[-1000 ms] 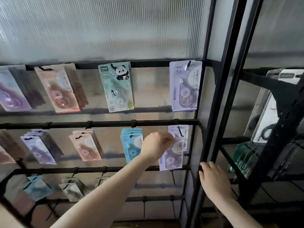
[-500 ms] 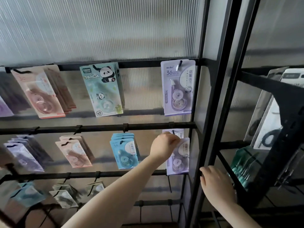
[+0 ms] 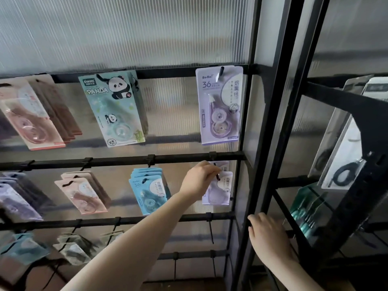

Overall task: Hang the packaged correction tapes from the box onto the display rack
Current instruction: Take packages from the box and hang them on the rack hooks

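My left hand [image 3: 199,180] reaches up to the right end of the middle rail and pinches the top of a purple packaged correction tape [image 3: 219,191] at its hook [image 3: 217,176]. The pack hangs upright on that hook, with another purple pack behind it. My right hand [image 3: 266,236] rests on the black upright post [image 3: 255,185] of the display rack, fingers curled against it. The box is out of view.
Other packs hang on the rack: a purple one [image 3: 220,106] and a panda one [image 3: 115,108] on the top rail, blue ones [image 3: 149,190] and pink ones [image 3: 81,192] on the middle rail. A second black rack [image 3: 357,143] with goods stands at right.
The purple pack has gone from tilted in my left hand to hanging straight on the hook. The view has shifted right and up. My right hand stays on the post.
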`<state>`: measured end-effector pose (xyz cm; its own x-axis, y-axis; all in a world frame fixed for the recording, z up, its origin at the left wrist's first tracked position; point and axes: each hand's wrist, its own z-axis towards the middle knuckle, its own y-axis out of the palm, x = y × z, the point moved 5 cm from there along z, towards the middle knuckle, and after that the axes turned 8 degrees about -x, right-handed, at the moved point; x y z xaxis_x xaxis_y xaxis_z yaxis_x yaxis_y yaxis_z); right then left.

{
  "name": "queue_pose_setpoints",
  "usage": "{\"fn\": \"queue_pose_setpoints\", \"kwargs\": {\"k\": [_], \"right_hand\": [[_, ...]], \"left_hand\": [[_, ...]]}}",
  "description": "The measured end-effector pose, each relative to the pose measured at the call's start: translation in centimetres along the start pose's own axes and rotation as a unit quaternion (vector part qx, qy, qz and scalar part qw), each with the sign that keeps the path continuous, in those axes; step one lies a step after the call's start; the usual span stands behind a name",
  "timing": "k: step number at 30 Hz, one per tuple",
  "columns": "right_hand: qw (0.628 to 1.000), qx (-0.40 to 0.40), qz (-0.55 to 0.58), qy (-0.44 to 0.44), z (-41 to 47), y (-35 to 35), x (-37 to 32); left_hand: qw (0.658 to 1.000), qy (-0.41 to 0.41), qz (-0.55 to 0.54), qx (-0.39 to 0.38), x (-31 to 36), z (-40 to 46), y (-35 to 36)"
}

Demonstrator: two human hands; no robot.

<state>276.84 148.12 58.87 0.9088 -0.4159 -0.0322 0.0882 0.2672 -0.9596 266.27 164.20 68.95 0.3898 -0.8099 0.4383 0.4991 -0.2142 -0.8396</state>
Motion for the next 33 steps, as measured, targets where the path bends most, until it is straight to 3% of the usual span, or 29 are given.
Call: {"fn": "queue_pose_setpoints", "kwargs": {"k": [10,19,33], "right_hand": [[0.999,-0.043,0.003,0.012,0.2,2.0,-1.0],[1.0,-0.001,-0.016,-0.015,0.0,1.4,-2.8],[0.997,-0.048,0.004,-0.062,-1.8,3.2,-10.0]], "left_hand": [[0.997,0.024,0.022,0.073,-0.6,0.9,-0.2],[0.986,-0.006,0.084,0.143,-2.7,-3.9,-0.7],[0.978,-0.117,0.164,0.046,-9.8,-20.1,-1.4]]}}
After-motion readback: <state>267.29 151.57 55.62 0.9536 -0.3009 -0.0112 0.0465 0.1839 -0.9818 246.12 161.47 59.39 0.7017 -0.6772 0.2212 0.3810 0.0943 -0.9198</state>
